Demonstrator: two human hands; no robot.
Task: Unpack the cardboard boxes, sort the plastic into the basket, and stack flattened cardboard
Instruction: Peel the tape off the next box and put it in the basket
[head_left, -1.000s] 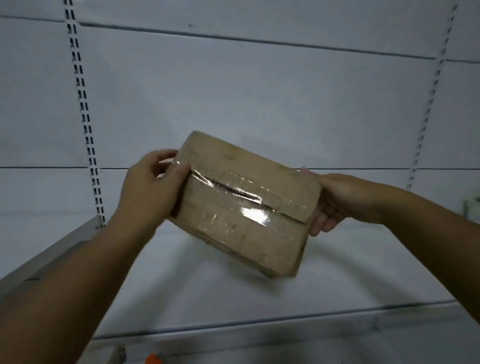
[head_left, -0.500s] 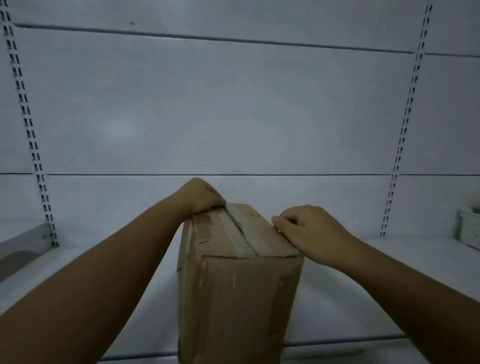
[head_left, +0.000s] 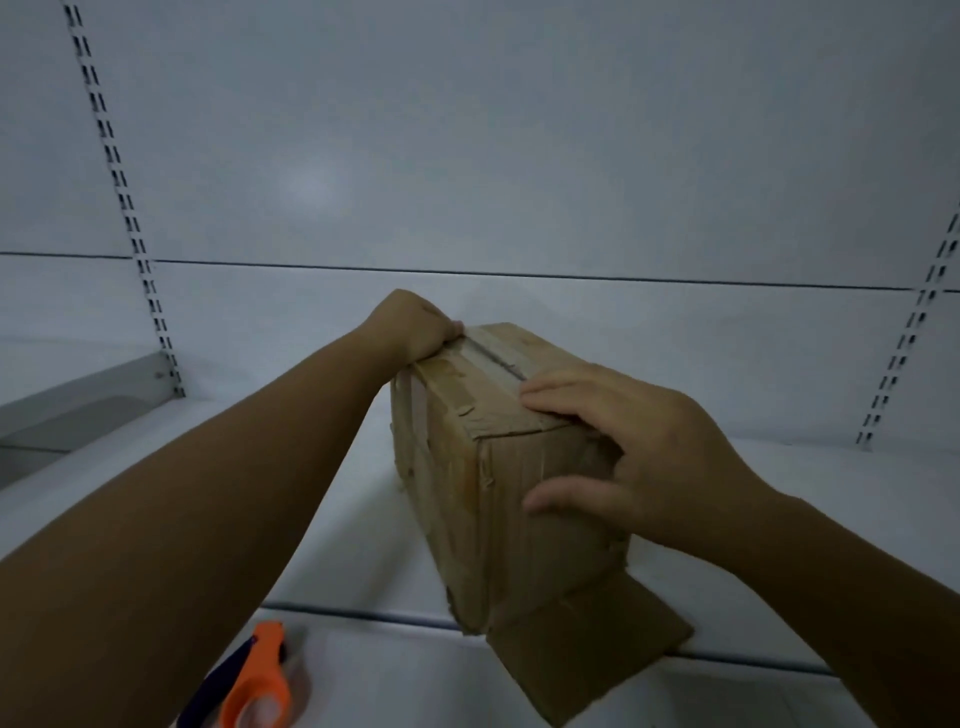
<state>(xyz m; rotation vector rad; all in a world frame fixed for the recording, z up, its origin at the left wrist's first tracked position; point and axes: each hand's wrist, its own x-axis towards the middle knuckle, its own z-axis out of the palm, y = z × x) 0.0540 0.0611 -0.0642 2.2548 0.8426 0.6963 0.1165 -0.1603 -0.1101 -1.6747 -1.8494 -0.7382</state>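
I see the taped brown cardboard box (head_left: 498, 499) upright on the white shelf (head_left: 779, 519), bottom flap splayed toward me. Left hand (head_left: 410, 327) curls over its far top edge. Right hand (head_left: 649, 457) clasps the near top corner, thumb on the front face. Orange-handled tool (head_left: 257, 680) lies lower left.

A white shelf (head_left: 841, 467) bears a standing cardboard box (head_left: 498, 519) and an orange-handled tool (head_left: 260, 680).
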